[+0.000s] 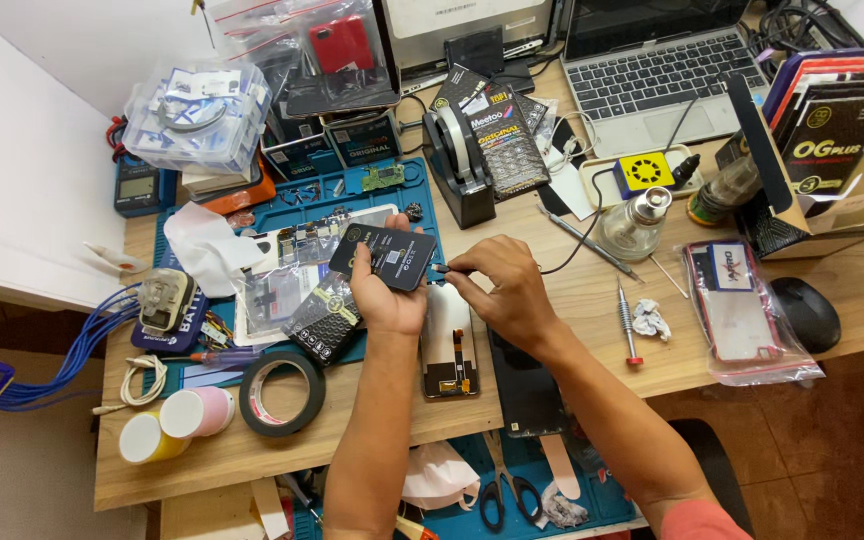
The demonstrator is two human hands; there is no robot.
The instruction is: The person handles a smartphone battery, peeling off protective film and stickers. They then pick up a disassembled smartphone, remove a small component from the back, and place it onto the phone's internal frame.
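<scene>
My left hand [384, 293] holds a flat black phone battery [384, 256] tilted above the blue work mat [402, 190]. My right hand [500, 285] pinches the small connector tab at the battery's right edge with thumb and forefinger. Just below the hands, a phone display assembly [449, 345] lies with its flex cable facing up, and a dark phone body [526, 390] rests beside it on the wooden table [592, 300].
A black tape roll [282, 392], a small black packet [324, 322], and two small cups [177, 425] lie to the left. A screwdriver [627, 322], glass bottle [634, 222], packaged phone case [742, 312] and mouse [805, 312] sit to the right. A laptop [652, 70] and tape dispenser [457, 165] stand behind. Scissors [507, 490] lie below.
</scene>
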